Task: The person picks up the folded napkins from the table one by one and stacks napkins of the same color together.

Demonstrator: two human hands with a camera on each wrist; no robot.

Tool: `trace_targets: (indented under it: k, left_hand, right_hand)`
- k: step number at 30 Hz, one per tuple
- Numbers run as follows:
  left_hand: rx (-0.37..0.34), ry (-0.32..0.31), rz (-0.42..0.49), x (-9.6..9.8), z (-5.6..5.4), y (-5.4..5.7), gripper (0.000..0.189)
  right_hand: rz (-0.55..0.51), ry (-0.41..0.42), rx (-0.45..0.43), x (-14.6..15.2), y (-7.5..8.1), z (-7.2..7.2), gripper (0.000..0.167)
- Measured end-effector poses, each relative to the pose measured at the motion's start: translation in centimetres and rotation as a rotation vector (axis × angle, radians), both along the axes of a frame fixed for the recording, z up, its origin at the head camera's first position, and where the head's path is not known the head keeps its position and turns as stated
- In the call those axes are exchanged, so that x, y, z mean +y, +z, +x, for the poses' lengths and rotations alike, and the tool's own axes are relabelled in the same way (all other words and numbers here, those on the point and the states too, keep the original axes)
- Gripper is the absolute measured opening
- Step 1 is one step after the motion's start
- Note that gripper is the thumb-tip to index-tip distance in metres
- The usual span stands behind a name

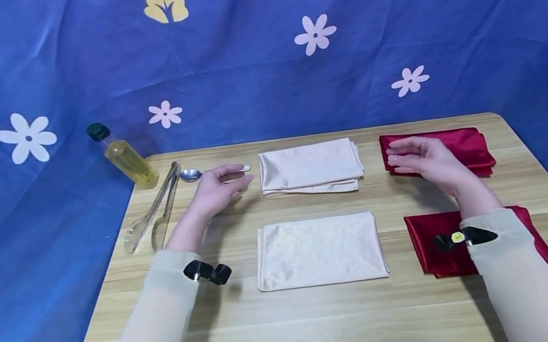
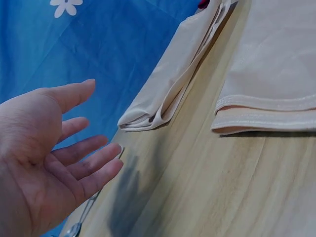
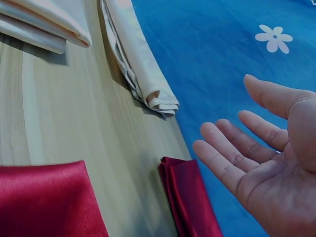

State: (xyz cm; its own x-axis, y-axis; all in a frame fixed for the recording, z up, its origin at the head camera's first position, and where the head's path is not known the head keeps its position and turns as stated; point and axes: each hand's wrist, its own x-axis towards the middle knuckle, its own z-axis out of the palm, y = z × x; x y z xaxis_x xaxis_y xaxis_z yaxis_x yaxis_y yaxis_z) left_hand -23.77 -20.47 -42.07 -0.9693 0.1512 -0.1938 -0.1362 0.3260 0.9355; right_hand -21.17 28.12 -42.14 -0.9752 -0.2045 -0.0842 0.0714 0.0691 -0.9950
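Observation:
My left hand hovers over the table, its fingers loosely spread, left of the back folded pale pink satin cloth. Below it a metal spoon lies partly covered by the hand in the head view. Over the back folded dark red satin cloth hangs my right hand, fingers relaxed and apart, holding nothing. A second pale pink cloth lies folded nearer the front. Beneath my right forearm is another folded red cloth, partly hidden. The left wrist view shows the left palm bare.
Metal tongs lie at the table's left side, beside the spoon. A bottle of yellow liquid with a dark green cap stands at the back left corner. A blue curtain with flowers rises behind the wooden table.

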Motion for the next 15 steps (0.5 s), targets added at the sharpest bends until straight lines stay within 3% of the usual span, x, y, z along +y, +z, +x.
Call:
trace_targets:
  k: [8,15]
  left_hand:
    - [-0.053,0.001,0.073,0.7,-0.8,-1.1,0.056]
    - [-0.082,0.022,0.106,1.3,-1.2,-1.8,0.059]
  right_hand:
    - [0.036,0.009,-0.04,-0.8,-1.3,-1.3,0.06]
    - [0.057,0.039,-0.062,-1.9,-2.7,-2.4,0.059]
